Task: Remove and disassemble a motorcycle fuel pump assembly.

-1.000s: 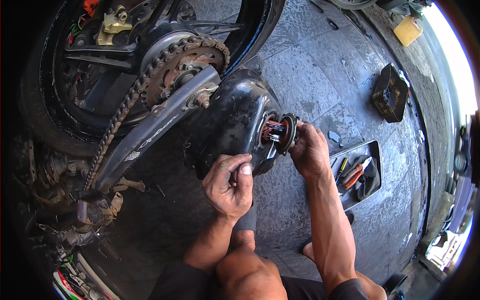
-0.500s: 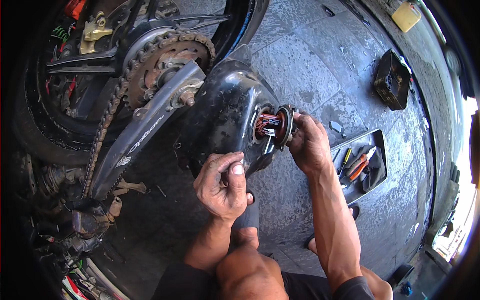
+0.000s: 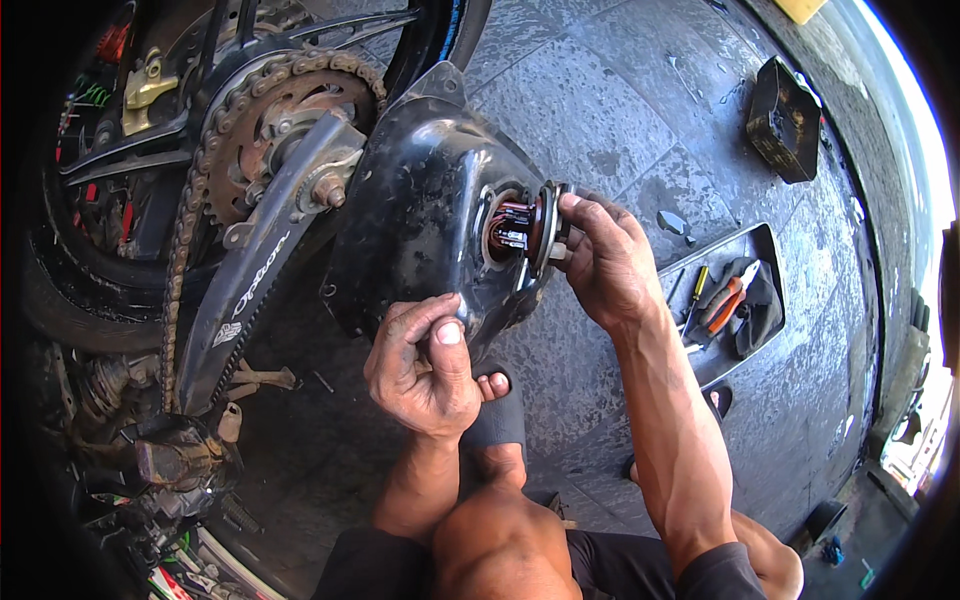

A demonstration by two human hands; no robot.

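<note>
In front of me is a black metal fuel tank (image 3: pixel 415 200) with a round opening in its right side. My right hand (image 3: pixel 605 250) grips the round flange of a fuel pump (image 3: pixel 548 228) by its rim. The pump's inner part, with reddish wires, spans the gap into the opening. My left hand (image 3: pixel 425 370) is closed in a pinch by the tank's lower edge, thumb against the curled fingers. Whatever lies between those fingertips is hidden or too small to name.
A motorcycle rear wheel with a rusty sprocket (image 3: pixel 255 150), chain and swingarm (image 3: pixel 265 265) stands left. To the right, a tray (image 3: pixel 770 250) holds orange-handled pliers (image 3: pixel 728 303), a yellow screwdriver (image 3: pixel 700 283) and a dark cloth. A black box (image 3: pixel 785 120) sits beyond on the tiled floor.
The tank, pump and both hands have shifted slightly left in view. The pump's flange sits closer to the tank opening, with less of its inner part showing.
</note>
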